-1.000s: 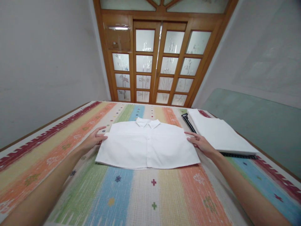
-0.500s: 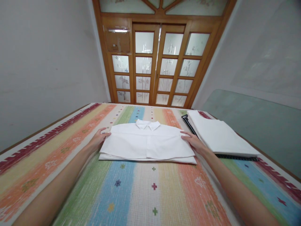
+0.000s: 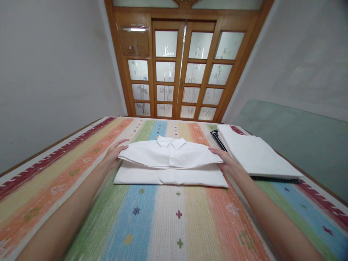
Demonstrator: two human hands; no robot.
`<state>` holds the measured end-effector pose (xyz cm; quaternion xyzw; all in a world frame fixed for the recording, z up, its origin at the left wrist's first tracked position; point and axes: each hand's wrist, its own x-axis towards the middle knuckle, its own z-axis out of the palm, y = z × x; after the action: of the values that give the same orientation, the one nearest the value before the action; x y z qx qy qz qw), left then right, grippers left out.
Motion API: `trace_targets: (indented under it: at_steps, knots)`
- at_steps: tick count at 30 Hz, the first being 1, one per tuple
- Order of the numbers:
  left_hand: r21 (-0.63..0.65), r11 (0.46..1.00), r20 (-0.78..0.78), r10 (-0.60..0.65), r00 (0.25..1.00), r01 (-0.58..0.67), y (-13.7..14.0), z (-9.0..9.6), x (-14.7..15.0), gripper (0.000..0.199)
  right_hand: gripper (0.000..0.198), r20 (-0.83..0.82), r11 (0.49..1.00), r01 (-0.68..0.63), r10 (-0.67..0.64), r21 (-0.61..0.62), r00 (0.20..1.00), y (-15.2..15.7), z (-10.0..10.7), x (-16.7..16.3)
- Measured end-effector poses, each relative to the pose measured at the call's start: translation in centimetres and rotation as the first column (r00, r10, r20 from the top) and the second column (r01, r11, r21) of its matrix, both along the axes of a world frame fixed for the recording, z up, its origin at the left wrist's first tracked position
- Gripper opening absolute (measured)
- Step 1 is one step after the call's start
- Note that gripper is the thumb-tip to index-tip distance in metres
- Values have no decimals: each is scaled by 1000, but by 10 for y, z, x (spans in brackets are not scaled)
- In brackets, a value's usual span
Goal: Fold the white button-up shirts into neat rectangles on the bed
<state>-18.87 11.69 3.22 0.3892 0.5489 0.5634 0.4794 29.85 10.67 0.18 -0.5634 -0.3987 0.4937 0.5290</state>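
A white collared shirt [image 3: 168,156], folded into a wide rectangle, lies on the striped cloth [image 3: 165,224] with its collar toward the far side. Its upper layer is lifted and bowed, so the lower layer shows beneath along the near edge. At the shirt's left side, my left hand [image 3: 115,154] is closed on the upper layer, thumb on top. My right hand [image 3: 224,157] pinches the same layer at the right side; its other fingers are hidden under the fabric.
On the right lies a folded white garment [image 3: 252,152] on top of a black striped one [image 3: 217,137]. A pale green board [image 3: 296,145] leans along the right wall. Wooden doors with glass panes [image 3: 174,69] stand beyond the far edge.
Both hands have raised the near edge of the shirt's upper layer and drawn it back toward the collar, exposing more of the lower layer. The view has tipped slightly downward.
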Motion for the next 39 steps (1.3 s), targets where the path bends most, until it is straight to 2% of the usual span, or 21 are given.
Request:
trace_targets:
  at_steps: [3,5,9,11,13,15,17,20,23,26,30,35,39]
  knots:
    - [-33,997,27,77,997,-76,8,-10,4,39,19,41,1000,-2,2,-1,999,4,-8,-2]
    - [-44,995,10,91,996,-91,4,-16,1,28,23,112,1000,9,-11,18,994,-1,-12,0]
    - [-65,997,-180,29,983,-42,-25,-22,-18,26,30,235,995,73,-88,71,968,-29,-14,9]
    - [-60,998,-355,7,935,-31,-44,-22,-30,28,31,261,992,117,-127,55,957,-47,-12,14]
    - [-79,997,-522,-49,851,9,-61,-21,-38,30,31,302,992,124,-125,21,945,-64,-12,19]
    - [-110,992,-615,-118,780,63,-75,-20,-40,33,31,366,996,91,-80,-14,927,-77,-15,23]
    - [-119,989,-649,-148,746,92,-84,-18,-37,35,33,427,998,56,-36,-35,904,-85,-20,24]
    - [-89,994,-675,-110,730,68,-90,-18,-31,36,39,459,999,41,-22,-33,888,-92,-25,22]
    - [-82,996,-663,-85,744,40,-88,-18,-27,36,46,420,999,27,-8,-39,907,-96,-25,18]
    - [-148,989,-620,-113,776,26,-85,-15,-25,41,55,380,996,16,19,-89,925,-100,-20,16]
    - [-259,963,-518,-206,830,78,-86,-8,-24,65,68,303,992,-40,75,-119,950,-106,-13,15]
    - [-192,977,-420,-163,893,88,-94,-1,-23,78,73,194,1000,9,-8,-5,981,-112,0,12]
    - [-127,988,-420,-129,898,83,-106,-2,-27,79,70,196,997,9,-25,80,980,-120,7,14]
